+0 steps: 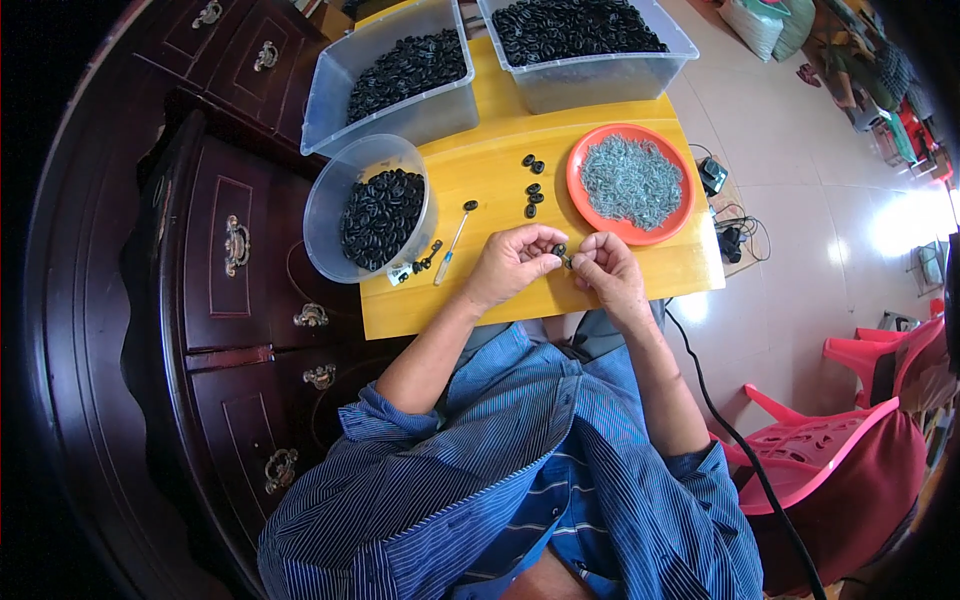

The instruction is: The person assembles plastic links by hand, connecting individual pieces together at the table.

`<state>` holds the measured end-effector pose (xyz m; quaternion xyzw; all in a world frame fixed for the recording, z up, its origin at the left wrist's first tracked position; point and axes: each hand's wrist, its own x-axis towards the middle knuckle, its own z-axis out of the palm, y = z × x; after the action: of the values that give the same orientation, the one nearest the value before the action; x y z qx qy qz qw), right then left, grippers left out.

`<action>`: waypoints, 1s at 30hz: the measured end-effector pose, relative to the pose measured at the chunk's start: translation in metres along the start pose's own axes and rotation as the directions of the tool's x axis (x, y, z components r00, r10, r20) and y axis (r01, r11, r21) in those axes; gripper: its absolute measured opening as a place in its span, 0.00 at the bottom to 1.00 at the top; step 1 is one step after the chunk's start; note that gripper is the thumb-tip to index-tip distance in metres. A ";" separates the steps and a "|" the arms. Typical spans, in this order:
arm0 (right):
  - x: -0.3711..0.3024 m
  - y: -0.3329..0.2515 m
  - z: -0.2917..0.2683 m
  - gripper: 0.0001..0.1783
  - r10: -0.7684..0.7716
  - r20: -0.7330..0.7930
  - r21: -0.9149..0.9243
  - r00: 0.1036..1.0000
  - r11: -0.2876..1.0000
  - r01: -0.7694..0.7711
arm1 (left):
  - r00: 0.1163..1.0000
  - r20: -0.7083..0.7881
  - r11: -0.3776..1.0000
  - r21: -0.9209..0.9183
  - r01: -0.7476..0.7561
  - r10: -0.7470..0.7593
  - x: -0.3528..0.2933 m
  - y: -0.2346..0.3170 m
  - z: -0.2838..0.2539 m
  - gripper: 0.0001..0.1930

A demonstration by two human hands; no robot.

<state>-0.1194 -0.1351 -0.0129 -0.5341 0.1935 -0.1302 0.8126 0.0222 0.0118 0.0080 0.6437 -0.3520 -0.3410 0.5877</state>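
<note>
Over the near part of the yellow table (500,130), my left hand (508,264) pinches a small black oval piece (560,249) between thumb and fingers. Close against it, my right hand (614,276) is closed in a pinch at the piece's right side; whatever its fingertips hold is too small to make out. Beyond my hands lie several loose black oval pieces (533,188). An orange plate (574,185) heaped with small silvery metal parts (632,180) stands just past my right hand. To the left lies a thin screwdriver (443,268), its tip near another black oval piece (470,205).
A round clear tub (322,190) of black pieces stands at the table's left edge, beside a short joined strip of black parts (427,260). Two clear bins (440,112) (590,88) of black pieces stand behind. Dark drawers (230,240) flank the left; pink chairs (800,450) stand right.
</note>
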 end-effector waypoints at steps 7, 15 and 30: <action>-0.001 -0.001 0.001 0.07 0.006 -0.013 0.008 1.000 1.000 -0.006 | 0.998 0.002 0.987 -0.146 0.067 -0.068 0.002 -0.008 0.001 0.14; -0.002 -0.003 -0.001 0.08 0.009 -0.028 0.106 1.000 0.994 -0.006 | 0.979 0.033 0.903 -0.381 0.198 -0.201 -0.001 -0.009 -0.001 0.15; -0.002 -0.005 -0.003 0.08 0.028 -0.070 0.145 0.997 0.989 -0.017 | 0.968 0.127 0.704 -0.667 0.246 -0.217 0.001 -0.018 -0.004 0.15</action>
<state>-0.1221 -0.1384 -0.0094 -0.4665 0.2185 -0.1537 0.8432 0.0274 0.0141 -0.0091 0.4176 -0.1313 -0.5290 0.7270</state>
